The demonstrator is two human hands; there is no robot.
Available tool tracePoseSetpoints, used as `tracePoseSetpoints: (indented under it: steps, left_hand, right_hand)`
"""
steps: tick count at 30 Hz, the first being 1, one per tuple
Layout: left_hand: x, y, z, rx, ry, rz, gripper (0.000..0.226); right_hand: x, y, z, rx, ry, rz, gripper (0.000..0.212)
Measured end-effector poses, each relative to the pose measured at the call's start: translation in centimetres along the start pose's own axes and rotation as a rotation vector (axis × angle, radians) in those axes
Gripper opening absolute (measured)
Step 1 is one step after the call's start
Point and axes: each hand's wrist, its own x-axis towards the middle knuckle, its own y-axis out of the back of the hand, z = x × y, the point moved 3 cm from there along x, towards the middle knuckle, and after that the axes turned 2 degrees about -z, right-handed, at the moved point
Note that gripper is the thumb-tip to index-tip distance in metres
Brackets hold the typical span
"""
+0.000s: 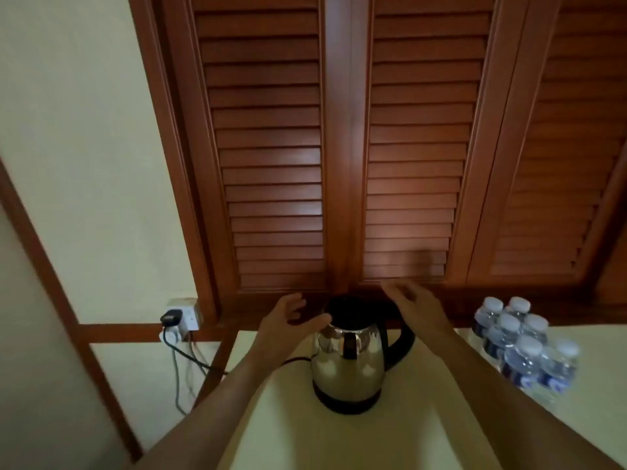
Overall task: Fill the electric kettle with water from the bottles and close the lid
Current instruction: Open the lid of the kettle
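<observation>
Head view: the only camera, looking down over both bare forearms at a pale table.
Table edges: the left edge runs diagonally just beside the left forearm. The far edge meets the dark wooden sill under the louvred shutters.
Kettle: the electric kettle stands upright on its black base toward the far middle of the table, with its black handle turned to the right.
Lid: the lid is a dark patch on top (too dark and blurred to tell whether it is down).
Room to move: bare tabletop shows in front of the kettle between the forearms, and a strip shows between the handle and the bottles.
Bottles: the water bottles stand capped and upright in a cluster at the table's right side, apart from the kettle.
Left hand: the left hand is at the kettle's upper left, fingers spread and lightly bent, holding nothing. The thumb tip is at the rim (contact unclear).
Right hand: the right hand hovers over the handle side with its fingers apart, blurred and gripping nothing.
Power: the wall socket left of the table carries a black plug. A cord runs from it toward the kettle.
</observation>
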Motion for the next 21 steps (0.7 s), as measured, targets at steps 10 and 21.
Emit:
tracePoseSetpoints:
  steps: [10, 21]
  left_hand:
    - [-1.1, -3.5, -3.2, -0.111, 0.061, -0.082, 0.07]
    - [-3.9, -1.9, 0.7, -0.111, -0.023, -0.084, 0.076]
  right_hand:
    - [-1.9, -2.1, 3.0, 0.223, -0.166, 0.129, 0.05]
    - [-4.6, 0.0, -0.4, 0.26, -0.185, 0.16, 0.059]
